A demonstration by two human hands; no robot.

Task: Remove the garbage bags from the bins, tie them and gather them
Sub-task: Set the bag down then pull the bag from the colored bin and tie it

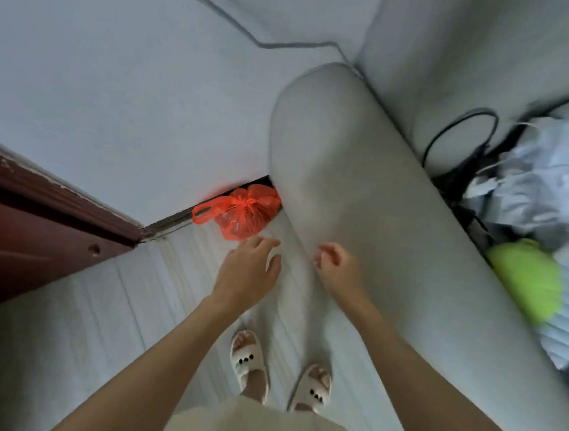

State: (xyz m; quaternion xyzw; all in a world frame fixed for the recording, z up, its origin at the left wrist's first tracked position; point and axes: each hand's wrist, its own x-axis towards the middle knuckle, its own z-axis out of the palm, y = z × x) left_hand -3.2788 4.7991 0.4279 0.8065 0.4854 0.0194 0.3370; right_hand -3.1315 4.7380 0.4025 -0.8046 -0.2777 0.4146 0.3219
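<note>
A red plastic garbage bag (242, 210), knotted at the top with one loop handle sticking out to the left, lies on the floor against the wall beside the sofa arm. My left hand (251, 267) hovers just below it, fingers spread, holding nothing and not touching the bag. My right hand (337, 264) is beside it over the sofa arm, fingers loosely curled and empty. No bin is in view.
A grey sofa arm (331, 171) runs diagonally to the right of the bag. Clothes, a black cord and a lime-green item (525, 277) lie on the sofa seat. A dark red door (27, 227) stands at left. My slippered feet (249, 360) stand on the pale floor.
</note>
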